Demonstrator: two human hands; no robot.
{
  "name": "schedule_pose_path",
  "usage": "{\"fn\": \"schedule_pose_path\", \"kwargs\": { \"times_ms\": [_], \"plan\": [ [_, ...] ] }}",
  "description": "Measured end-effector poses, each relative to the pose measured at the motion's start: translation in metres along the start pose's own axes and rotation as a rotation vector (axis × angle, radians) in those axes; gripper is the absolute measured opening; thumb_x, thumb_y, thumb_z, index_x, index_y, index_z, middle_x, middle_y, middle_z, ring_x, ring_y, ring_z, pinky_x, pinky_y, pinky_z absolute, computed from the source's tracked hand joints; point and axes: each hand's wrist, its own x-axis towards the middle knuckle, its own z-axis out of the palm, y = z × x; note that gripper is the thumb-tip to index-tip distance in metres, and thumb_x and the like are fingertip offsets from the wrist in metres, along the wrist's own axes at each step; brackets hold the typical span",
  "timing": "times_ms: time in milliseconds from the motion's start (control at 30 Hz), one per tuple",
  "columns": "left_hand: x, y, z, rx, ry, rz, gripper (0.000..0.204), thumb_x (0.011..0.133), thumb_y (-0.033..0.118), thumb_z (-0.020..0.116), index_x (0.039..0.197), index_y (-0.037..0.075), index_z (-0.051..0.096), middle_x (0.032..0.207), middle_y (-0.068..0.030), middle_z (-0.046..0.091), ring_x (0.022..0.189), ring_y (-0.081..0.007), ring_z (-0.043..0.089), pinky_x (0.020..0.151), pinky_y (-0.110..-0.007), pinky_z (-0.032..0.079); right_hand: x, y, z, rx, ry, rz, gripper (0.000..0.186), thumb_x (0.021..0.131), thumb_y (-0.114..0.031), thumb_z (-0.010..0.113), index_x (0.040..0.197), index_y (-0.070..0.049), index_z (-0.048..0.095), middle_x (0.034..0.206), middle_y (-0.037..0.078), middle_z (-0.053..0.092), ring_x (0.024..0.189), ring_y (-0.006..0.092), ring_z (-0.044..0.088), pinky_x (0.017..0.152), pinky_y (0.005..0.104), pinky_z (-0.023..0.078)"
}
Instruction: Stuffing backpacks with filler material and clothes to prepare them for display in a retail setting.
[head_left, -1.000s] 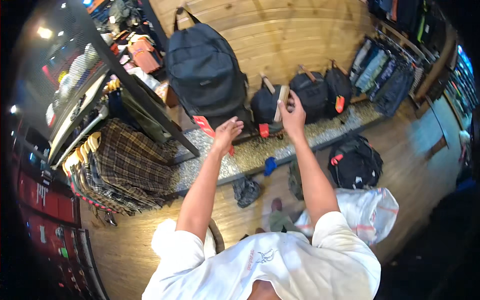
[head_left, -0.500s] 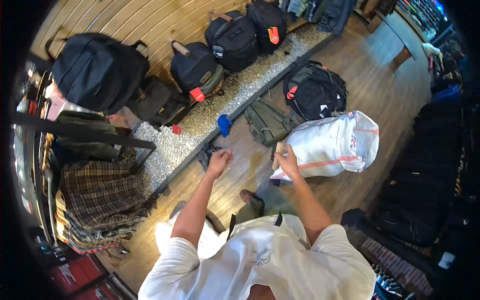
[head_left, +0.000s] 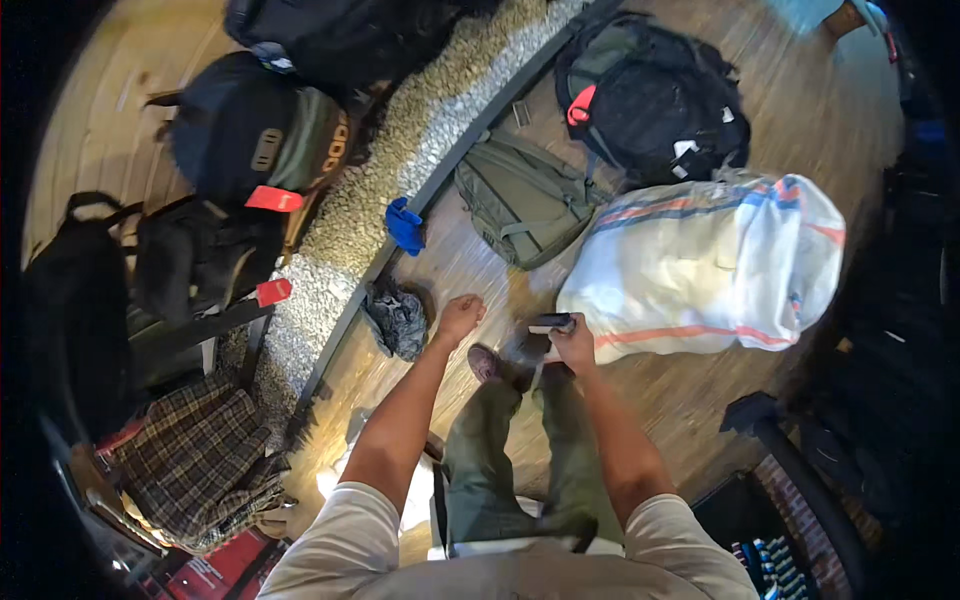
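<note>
My right hand [head_left: 574,346] is closed around a small block-shaped thing like a hand brush [head_left: 550,322]. Its upper face looks dark now and its lower part is blurred. It is beside the near left end of a large white woven sack [head_left: 680,265] with red and blue stripes, lying on the floor. My left hand [head_left: 461,318] is held in the air in a loose fist, with nothing showing in it. Just left of that hand lies a crumpled dark grey bag or cloth [head_left: 396,322]. An olive green backpack [head_left: 525,200] lies flat beyond both hands.
A black backpack [head_left: 660,105] with a red tag lies behind the sack. A crumpled blue cloth [head_left: 404,226] rests by the edge of a pebbled ledge [head_left: 335,235]. Dark bags [head_left: 230,130] stand on that ledge. Plaid shirts [head_left: 195,440] hang at left, dark clothing [head_left: 880,370] at right.
My view has tilted down, so my legs show and the bags look nearer. The brush-like block has turned from its tan side to a dark face. My left hand stays curled.
</note>
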Motion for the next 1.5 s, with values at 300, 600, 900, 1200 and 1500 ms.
{"fn": "schedule_pose_path", "kwargs": {
  "times_ms": [300, 600, 900, 1200, 1500],
  "plan": [
    [0.237, 0.017, 0.056, 0.023, 0.249, -0.049, 0.101, 0.082, 0.071, 0.064, 0.157, 0.011, 0.032, 0.141, -0.022, 0.055, 0.12, -0.036, 0.06, 0.096, -0.044, 0.051, 0.14, 0.189, 0.166, -0.229, -0.203, -0.133, 0.048, 0.076, -0.023, 0.077, 0.118, -0.009, 0.057, 0.099, 0.019, 0.071, 0.098, 0.0385, 0.068, 0.081, 0.0458, 0.056],
    [0.341, -0.012, 0.089, -0.024, 0.339, 0.025, 0.086, 0.085, 0.029, 0.077, 0.157, 0.01, 0.032, 0.141, -0.0198, 0.058, 0.125, -0.0324, 0.06, 0.102, -0.036, 0.049, 0.169, 0.217, 0.248, -0.131, -0.308, -0.104, 0.051, 0.089, -0.017, 0.069, 0.135, -0.007, 0.051, 0.119, 0.023, 0.064, 0.113, 0.0411, 0.061, 0.095, 0.0453, 0.05],
    [0.214, -0.013, 0.054, 0.035, 0.414, 0.595, 0.061, 0.092, 0.002, 0.065, 0.149, 0.005, 0.045, 0.131, -0.0224, 0.058, 0.125, -0.0325, 0.055, 0.108, -0.037, 0.041, 0.09, 0.032, 0.09, -0.017, -0.83, 0.355, 0.029, 0.095, -0.031, 0.069, 0.111, -0.006, 0.069, 0.094, 0.006, 0.072, 0.088, 0.0188, 0.068, 0.083, 0.0317, 0.052],
    [-0.031, 0.033, 0.029, 0.495, 0.383, 0.863, 0.056, 0.085, -0.003, 0.057, 0.138, 0.016, 0.063, 0.11, -0.0211, 0.059, 0.1, -0.0405, 0.058, 0.089, -0.046, 0.049, 0.077, -0.154, -0.017, 0.268, -0.028, -0.028, 0.083, 0.089, -0.054, 0.071, 0.152, -0.01, 0.039, 0.136, 0.009, 0.058, 0.117, 0.0222, 0.059, 0.092, 0.0335, 0.05],
    [-0.196, 0.068, -0.023, 0.871, 0.184, 1.393, 0.063, 0.067, 0.012, 0.072, 0.129, 0.021, 0.067, 0.121, -0.0082, 0.058, 0.115, -0.0314, 0.054, 0.093, -0.045, 0.049, 0.034, -0.219, -0.052, 0.656, 0.035, -0.114, 0.033, 0.095, -0.023, 0.071, 0.115, 0.001, 0.067, 0.108, 0.008, 0.07, 0.1, 0.017, 0.062, 0.09, 0.03, 0.048]
  ]
}}
